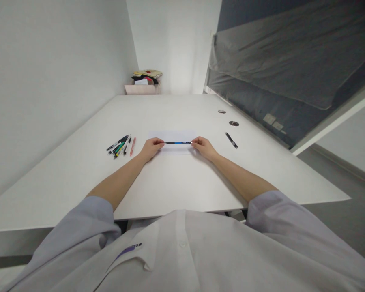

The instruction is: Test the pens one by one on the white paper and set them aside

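A blue and black pen (178, 142) is stretched level between my two hands over a sheet of white paper (173, 135). My left hand (153, 147) pinches the tip end with closed fingers. At the opposite end, the fingers of my right hand (203, 147) are closed on the pen too. Left of my left hand lies a pile of pens (119, 147) in black, white, green and yellow. A pink pen (133, 146) rests alongside that pile. Off to the right of my right hand is a single black pen (231, 140).
The white table (182, 186) reaches from my body to a box (141, 89) of folded items at the far end. Two round metal fittings (234, 123) are set in its right side. A wall borders the left; a dark covered panel (276, 73) stands at right.
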Tool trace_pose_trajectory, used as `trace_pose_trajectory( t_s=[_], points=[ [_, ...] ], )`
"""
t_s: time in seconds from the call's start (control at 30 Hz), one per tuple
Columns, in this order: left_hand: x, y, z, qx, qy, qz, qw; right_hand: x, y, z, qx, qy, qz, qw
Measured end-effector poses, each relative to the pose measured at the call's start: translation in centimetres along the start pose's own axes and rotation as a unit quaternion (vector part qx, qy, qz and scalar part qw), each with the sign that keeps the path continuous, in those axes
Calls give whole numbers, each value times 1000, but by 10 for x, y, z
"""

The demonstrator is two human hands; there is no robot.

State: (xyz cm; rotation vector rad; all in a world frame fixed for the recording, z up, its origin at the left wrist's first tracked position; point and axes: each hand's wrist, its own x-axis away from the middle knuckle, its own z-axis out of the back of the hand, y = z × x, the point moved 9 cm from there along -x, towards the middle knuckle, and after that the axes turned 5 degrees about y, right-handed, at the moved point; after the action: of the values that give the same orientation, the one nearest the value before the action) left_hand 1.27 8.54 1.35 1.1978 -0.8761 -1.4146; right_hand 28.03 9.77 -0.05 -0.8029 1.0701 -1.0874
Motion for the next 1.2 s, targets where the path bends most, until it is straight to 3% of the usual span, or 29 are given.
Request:
trace_pose_trajectory(
  t_s=[0.63, 1.2],
  points=[
    [-2, -6, -2, 17, -8, 14, 1000, 6, -10, 2, 3, 8, -19, 1000],
    [-1, -6, -3, 28, -10, 12, 999, 4, -5, 1, -9, 5, -34, 999]
  ],
)
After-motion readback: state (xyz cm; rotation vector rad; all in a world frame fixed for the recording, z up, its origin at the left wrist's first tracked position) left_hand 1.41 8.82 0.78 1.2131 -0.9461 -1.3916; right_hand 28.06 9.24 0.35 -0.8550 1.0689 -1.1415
